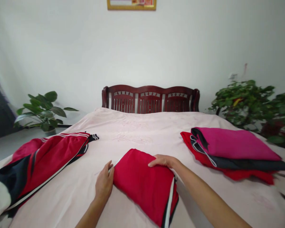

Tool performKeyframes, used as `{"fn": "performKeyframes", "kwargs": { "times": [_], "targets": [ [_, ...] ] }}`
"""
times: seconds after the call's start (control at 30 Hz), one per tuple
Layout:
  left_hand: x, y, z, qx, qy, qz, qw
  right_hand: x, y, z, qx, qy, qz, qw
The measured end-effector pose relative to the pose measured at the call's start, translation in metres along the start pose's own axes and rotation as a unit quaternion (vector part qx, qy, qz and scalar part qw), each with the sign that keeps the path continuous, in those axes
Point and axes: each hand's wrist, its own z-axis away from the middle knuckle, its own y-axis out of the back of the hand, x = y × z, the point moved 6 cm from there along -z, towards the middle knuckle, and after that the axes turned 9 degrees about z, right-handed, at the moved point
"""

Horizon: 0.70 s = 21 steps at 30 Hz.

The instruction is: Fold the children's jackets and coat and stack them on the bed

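Observation:
A folded red garment (pixel 142 182) with a white stripe and dark trim at its right end lies on the pink bedspread in front of me. My left hand (pixel 104 181) is at its left edge, thumb and fingers closed about the border. Across the upper right edge, my right hand (pixel 165 161) has its thumb on top of the cloth; the other fingers are partly hidden behind the fold. To the left lies a loosely spread red and navy track jacket (pixel 59 152) with white stripes. A stack on the right has a folded magenta garment (pixel 239 142) on top.
Under the magenta piece are a dark grey garment (pixel 247 164) and a red one (pixel 242 174). The bedspread (pixel 133 126) reaches back to a dark wooden headboard (pixel 149 99). Potted plants (pixel 44 109) flank the bed, with a leafy one (pixel 244 101) close by on the right.

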Motion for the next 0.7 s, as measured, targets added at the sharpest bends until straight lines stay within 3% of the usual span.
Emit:
{"fn": "performKeyframes", "kwargs": {
  "times": [0.17, 0.27, 0.37, 0.43, 0.5, 0.6, 0.63, 0.7],
  "targets": [
    [-0.008, 0.0, -0.003, -0.015, 0.008, 0.012, 1.0, 0.01, -0.026, 0.021, 0.031, 0.026, -0.094, 0.995],
    [-0.015, -0.003, -0.006, -0.028, -0.001, 0.018, 0.999, 0.006, -0.035, 0.046, 0.08, 0.097, -0.163, 0.979],
    [-0.024, -0.004, -0.01, -0.016, -0.014, 0.029, 0.999, -0.014, -0.021, 0.092, 0.152, 0.201, -0.213, 0.944],
    [-0.028, -0.005, -0.012, -0.01, -0.02, 0.03, 0.999, -0.029, 0.007, 0.133, 0.251, 0.239, -0.226, 0.91],
    [-0.03, -0.006, -0.013, -0.012, -0.023, 0.028, 0.999, -0.044, 0.046, 0.181, 0.384, 0.269, -0.24, 0.85],
    [-0.029, -0.005, -0.013, -0.007, -0.023, 0.024, 0.999, -0.058, 0.113, 0.25, 0.566, 0.353, -0.275, 0.692],
    [-0.029, -0.004, -0.013, -0.004, -0.022, 0.023, 0.999, -0.058, 0.134, 0.268, 0.607, 0.38, -0.282, 0.639],
    [-0.029, -0.003, -0.013, 0.001, -0.024, 0.02, 1.0, -0.046, 0.173, 0.291, 0.666, 0.393, -0.299, 0.559]
  ]
}}
